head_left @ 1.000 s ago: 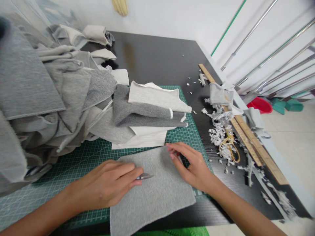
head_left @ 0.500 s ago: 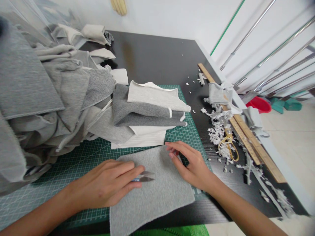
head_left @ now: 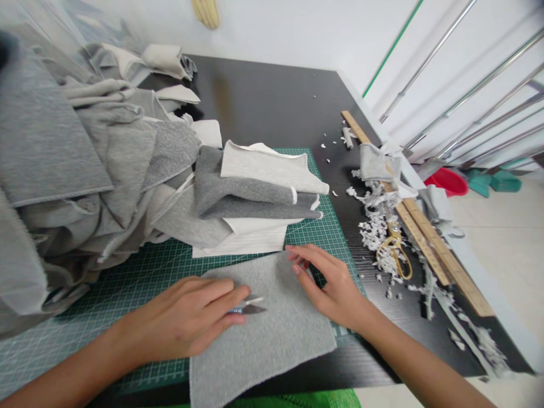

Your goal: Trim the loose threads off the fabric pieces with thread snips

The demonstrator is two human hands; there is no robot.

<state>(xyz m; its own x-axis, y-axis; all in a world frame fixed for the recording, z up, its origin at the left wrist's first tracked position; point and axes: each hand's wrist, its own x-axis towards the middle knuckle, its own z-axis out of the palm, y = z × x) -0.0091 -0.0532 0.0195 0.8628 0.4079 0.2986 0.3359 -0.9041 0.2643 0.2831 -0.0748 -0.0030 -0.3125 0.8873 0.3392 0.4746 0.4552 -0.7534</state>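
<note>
My left hand (head_left: 199,317) is closed around a pair of thread snips (head_left: 250,307), whose two pointed blades stick out to the right past the fingers. Beneath them a light grey fabric piece (head_left: 272,340) with an overlocked edge lies flat, its lower part reaching past the table's front edge. My right hand (head_left: 325,280) rests at the upper right edge of this fabric, thumb and fingers curled close at its corner. Whether they pinch the cloth there is hard to see. A green cutting mat (head_left: 165,272) is under the work.
To the left rises a big heap of grey fabric pieces (head_left: 106,147). Folded grey pieces (head_left: 250,192) lie just beyond my hands. On the right are wooden rulers (head_left: 450,260), yellow-handled scissors (head_left: 395,252) and fabric scraps (head_left: 374,226) along the black table (head_left: 272,90).
The snips' blades in my left hand have shifted slightly, the upper one now catching light. Both hands and the fabric stay in almost the same place.
</note>
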